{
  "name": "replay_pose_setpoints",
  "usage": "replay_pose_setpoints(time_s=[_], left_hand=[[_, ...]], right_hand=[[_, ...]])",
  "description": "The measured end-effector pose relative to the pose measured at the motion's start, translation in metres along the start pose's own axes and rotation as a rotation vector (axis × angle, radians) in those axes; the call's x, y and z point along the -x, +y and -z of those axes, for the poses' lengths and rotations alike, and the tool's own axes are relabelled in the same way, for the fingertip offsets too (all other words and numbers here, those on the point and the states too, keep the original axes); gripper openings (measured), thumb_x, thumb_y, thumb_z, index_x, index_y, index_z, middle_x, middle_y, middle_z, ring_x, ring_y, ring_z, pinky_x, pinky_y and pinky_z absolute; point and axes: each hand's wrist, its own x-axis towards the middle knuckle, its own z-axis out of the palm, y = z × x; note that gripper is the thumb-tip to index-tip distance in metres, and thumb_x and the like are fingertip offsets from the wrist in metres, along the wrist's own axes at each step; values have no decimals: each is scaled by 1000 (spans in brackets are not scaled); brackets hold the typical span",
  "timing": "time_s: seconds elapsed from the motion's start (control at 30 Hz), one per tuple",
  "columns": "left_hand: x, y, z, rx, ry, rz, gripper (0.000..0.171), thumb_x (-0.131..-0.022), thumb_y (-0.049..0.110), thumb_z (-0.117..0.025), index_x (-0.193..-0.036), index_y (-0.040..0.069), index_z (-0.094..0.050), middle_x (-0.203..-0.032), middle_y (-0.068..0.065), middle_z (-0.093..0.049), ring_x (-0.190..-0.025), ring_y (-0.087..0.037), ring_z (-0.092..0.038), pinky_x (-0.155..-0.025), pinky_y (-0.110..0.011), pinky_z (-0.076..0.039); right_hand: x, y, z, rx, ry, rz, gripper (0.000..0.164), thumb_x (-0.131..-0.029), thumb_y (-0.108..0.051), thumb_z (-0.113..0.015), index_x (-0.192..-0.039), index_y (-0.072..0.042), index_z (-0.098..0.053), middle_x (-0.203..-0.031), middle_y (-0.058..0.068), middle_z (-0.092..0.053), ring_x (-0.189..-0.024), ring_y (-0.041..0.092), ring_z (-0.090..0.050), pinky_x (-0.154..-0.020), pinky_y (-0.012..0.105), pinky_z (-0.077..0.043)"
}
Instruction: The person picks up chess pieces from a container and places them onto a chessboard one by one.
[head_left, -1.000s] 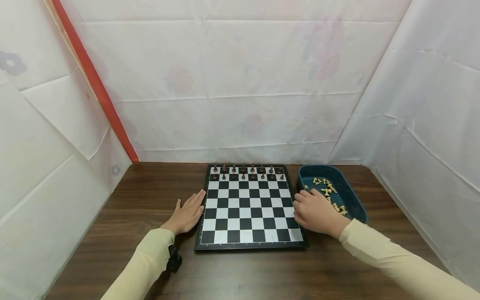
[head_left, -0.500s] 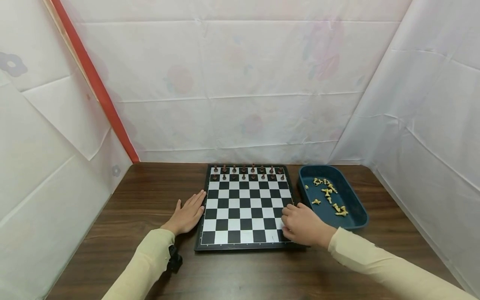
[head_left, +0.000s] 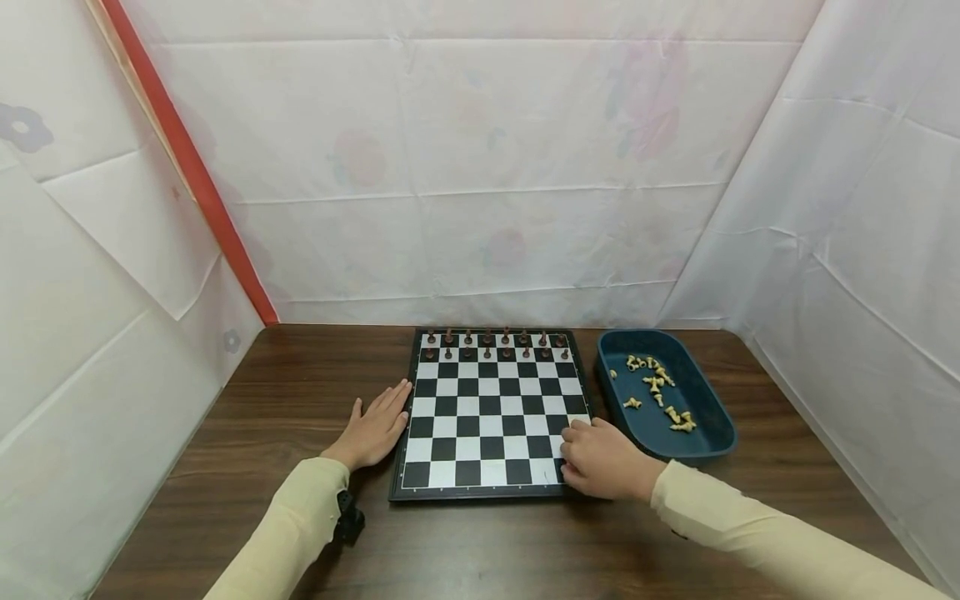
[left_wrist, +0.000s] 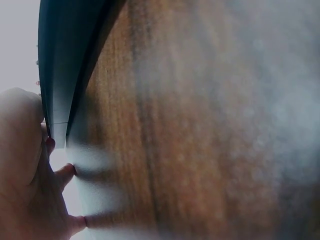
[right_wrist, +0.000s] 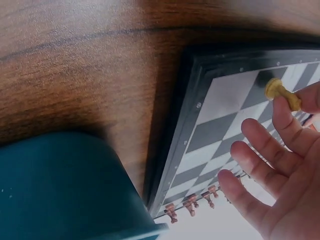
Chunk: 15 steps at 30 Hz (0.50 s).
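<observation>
a right hand (head_left: 603, 461), moved from the dark-blue rounded tray (head_left: 651, 433) at right to the near right corner of the black-and-white checkered board (head_left: 480, 400), pinches a slim-waisted yellow chess piece (right_wrist: 282, 93), bringing it over the squares; a left hand (head_left: 371, 429) lies flat at the left edge. far rows: upright reddish-brown chess pieces (head_left: 487, 340).

A dark brown, streaked wood-grain tabletop (head_left: 480, 550) is bounded at the back by a white sheet (head_left: 555, 304); on it a square, black-framed board with black and white checks (head_left: 491, 425) is laid flat; to the right a dark blue, round-cornered tray (head_left: 693, 379) is set just beside it; at the board's left edge the wood is touched by the left hand (head_left: 377, 427).
</observation>
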Motion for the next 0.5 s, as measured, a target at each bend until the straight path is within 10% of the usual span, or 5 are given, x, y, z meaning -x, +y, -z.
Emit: replay_pose_setpoints(time_s=[0.5], left_hand=[[0, -1, -1, 11, 0, 3, 54, -104, 26, -33, -152, 6, -21, -157, -13, -20, -141, -38, -20, -103, -71, -3]], right_hand=[[-5, -3, -4, 44, -2, -30, 28, -88, -33, -60, -81, -9, -72, -74, -1, -58, -69, 16, -45, -61, 32, -42]])
